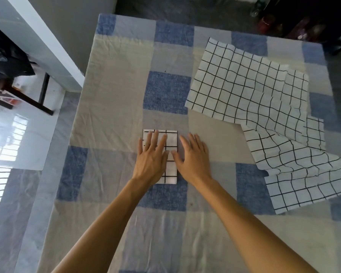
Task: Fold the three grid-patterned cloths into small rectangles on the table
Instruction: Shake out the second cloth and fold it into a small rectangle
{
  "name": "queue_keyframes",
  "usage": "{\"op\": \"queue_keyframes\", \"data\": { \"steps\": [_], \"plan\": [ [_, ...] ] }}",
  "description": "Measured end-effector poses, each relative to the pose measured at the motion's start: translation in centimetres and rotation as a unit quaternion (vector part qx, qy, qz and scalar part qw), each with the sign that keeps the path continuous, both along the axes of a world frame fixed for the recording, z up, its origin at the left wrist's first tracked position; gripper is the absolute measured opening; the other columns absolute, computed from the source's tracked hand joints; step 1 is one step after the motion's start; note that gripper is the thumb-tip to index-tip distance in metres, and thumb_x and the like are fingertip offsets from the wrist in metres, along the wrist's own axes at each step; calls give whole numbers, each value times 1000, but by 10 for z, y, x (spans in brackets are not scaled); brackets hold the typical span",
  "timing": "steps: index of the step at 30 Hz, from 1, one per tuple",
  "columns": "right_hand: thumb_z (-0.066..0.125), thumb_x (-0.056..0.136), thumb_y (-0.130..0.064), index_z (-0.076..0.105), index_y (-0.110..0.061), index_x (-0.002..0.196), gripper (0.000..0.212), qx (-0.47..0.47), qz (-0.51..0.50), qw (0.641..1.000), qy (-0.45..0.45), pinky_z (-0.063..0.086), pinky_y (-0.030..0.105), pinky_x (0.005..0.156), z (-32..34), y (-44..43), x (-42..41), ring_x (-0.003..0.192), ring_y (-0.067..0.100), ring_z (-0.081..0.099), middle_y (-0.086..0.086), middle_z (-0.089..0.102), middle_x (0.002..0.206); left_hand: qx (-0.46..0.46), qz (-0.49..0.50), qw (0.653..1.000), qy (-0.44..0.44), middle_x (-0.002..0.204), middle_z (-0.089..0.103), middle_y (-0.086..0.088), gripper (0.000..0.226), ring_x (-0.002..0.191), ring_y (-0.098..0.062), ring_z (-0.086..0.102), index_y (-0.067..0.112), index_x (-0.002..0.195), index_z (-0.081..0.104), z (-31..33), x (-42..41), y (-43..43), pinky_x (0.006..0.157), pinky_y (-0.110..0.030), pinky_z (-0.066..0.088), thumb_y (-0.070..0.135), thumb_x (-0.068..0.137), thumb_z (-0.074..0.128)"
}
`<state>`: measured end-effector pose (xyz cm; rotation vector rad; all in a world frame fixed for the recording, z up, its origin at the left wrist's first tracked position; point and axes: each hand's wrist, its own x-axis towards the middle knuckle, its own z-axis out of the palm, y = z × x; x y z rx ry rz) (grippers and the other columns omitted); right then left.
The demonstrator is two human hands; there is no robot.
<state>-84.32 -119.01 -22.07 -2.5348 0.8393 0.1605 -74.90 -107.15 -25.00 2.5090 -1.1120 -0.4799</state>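
Observation:
A white cloth with a black grid lies folded into a small rectangle (171, 138) in the middle of the table. My left hand (152, 156) lies flat on its left half with straight fingers. Just to the right, my right hand (193, 156) rests flat on the table cover, its thumb touching the rectangle's right edge. Two more grid-patterned cloths lie spread out and overlapping at the right: one further back (234, 79), one nearer (299, 174) with rumpled folds reaching the table's right edge.
The table is covered by a blue, grey and beige checked sheet (110, 99). A white counter (37, 46) and a dark stand sit to the left. Dark furniture and small items stand on the floor at the back right (283, 20).

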Motion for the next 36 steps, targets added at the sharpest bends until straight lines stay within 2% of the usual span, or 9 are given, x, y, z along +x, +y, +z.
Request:
{"op": "queue_keyframes", "data": {
  "steps": [4,8,12,15,20,23,25,29,36],
  "plan": [
    [45,98,-40,35,-9,145,57,5,-40,998,-37,16,43,118,31,-26,-18,146,29,17,13,33,153,-56,15,997,52,153,25,-9,58,143,-25,16,15,150,9,38,-29,-18,118,-40,2,35,99,32],
    [50,97,-32,45,-7,139,50,-5,-80,994,-68,22,45,115,55,-54,-61,143,32,25,15,42,147,-69,-24,996,45,147,37,-10,60,138,-24,27,14,149,12,69,-71,-38,117,-39,7,30,98,38],
    [50,95,-32,51,-6,134,46,-19,-108,990,-83,31,46,111,65,-87,-121,135,34,38,14,53,137,-79,-71,994,34,146,38,-9,56,135,-22,31,14,148,18,89,-123,-68,117,-41,11,30,98,39],
    [49,94,-32,58,-6,125,42,-27,-118,988,-100,39,46,104,69,-116,-168,123,34,49,13,61,125,-66,-95,993,29,149,33,-7,53,138,-20,27,16,147,20,92,-165,-99,117,-38,7,31,99,37],
    [50,96,-32,54,-9,133,43,-25,-144,985,-91,29,46,113,60,-165,-248,136,31,36,12,51,140,-35,-129,991,-2,145,40,-6,47,133,-22,34,14,141,34,87,-231,-157,113,-36,16,24,96,44],
    [50,95,-30,57,-8,128,40,-30,-134,988,-73,35,45,107,56,-191,-288,130,32,43,11,57,133,7,-142,990,1,140,44,-7,46,127,-24,41,15,138,37,71,-271,-183,108,-36,26,23,94,45],
    [50,93,-28,58,-8,126,39,-35,-126,990,-54,40,43,103,52,-207,-314,124,31,48,10,60,128,50,-143,988,9,144,40,-7,48,130,-24,37,17,140,35,59,-300,-198,110,-39,26,29,95,44],
    [51,93,-29,54,-9,132,43,-3,-125,992,-32,35,45,108,40,-228,-344,132,34,41,12,53,137,98,-142,985,-13,149,31,-7,51,137,-23,27,18,142,33,43,-333,-214,111,-38,23,37,96,43],
    [46,97,-29,47,-14,138,44,39,-109,993,-15,22,42,113,24,-245,-363,142,30,26,10,42,147,126,-131,981,-68,133,48,-6,45,126,-23,40,17,129,48,18,-343,-226,106,-37,29,42,92,50]
  ]
}}
